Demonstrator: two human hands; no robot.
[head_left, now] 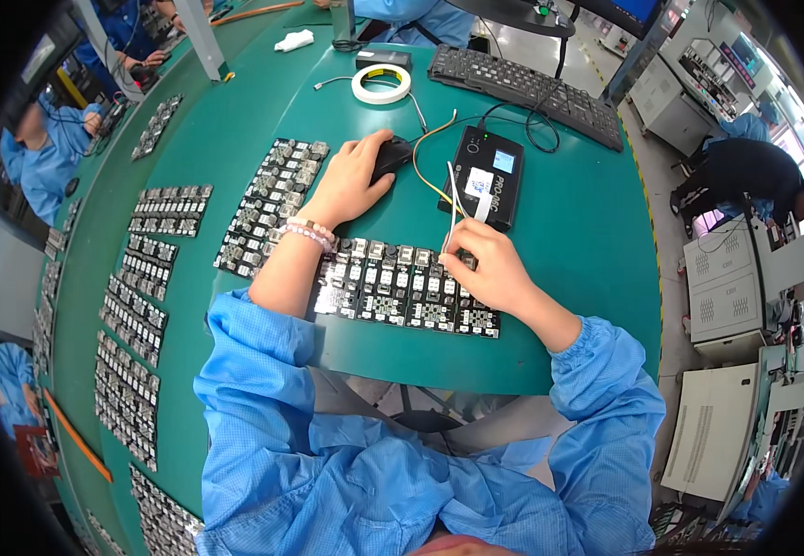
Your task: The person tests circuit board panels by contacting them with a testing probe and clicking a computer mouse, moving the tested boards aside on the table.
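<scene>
My left hand (pixel 351 178), a beaded bracelet at its wrist, is closed over a black computer mouse (pixel 392 159). With fingertips pinched, my right hand (pixel 490 264) holds the end of a thin wire cable (pixel 455 196) at the upper edge of a panel of circuit boards (pixel 385 289). The plug end itself is hidden by my fingers. White and yellowish wires rise from the pinch toward a black programmer box (pixel 488 176) with a small lit screen. Another circuit board panel (pixel 267 206) lies left of my left forearm.
A black keyboard (pixel 524 91) lies at the far right, a tape roll (pixel 380 84) at the far middle. Several more board panels (pixel 126 394) line the green table's left side. Metal posts (pixel 200 39) stand at the far left. Other people (pixel 54 148) in blue sit across the table.
</scene>
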